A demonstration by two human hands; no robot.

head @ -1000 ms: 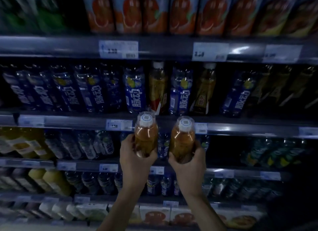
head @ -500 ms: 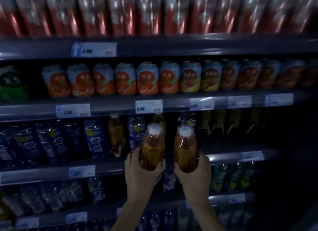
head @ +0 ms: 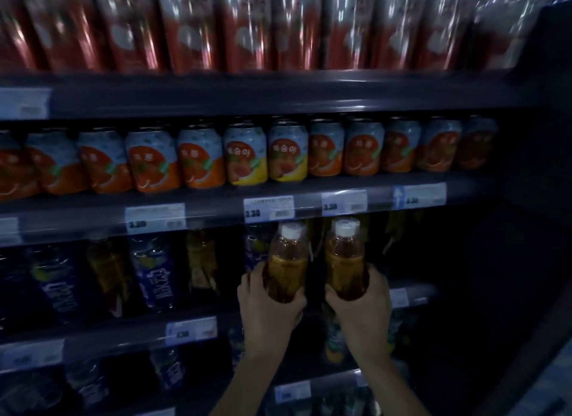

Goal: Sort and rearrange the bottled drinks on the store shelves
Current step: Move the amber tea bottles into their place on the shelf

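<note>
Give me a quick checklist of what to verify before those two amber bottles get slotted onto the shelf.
1. Left hand grips left amber bottle firmly: ok, fingers wrapped round its lower half.
2. Right hand grips right amber bottle: ok.
3. Both bottles upright, white caps on: ok.
4. Bottles level with the blue-bottle shelf, where similar amber bottles stand: ok.
5. Free slot behind the bottles: cannot tell, too dark.
6. Caps clear of the price tag rail above: cannot tell.

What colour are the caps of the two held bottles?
White, on both bottles, left and right; the head view shows it.
</note>
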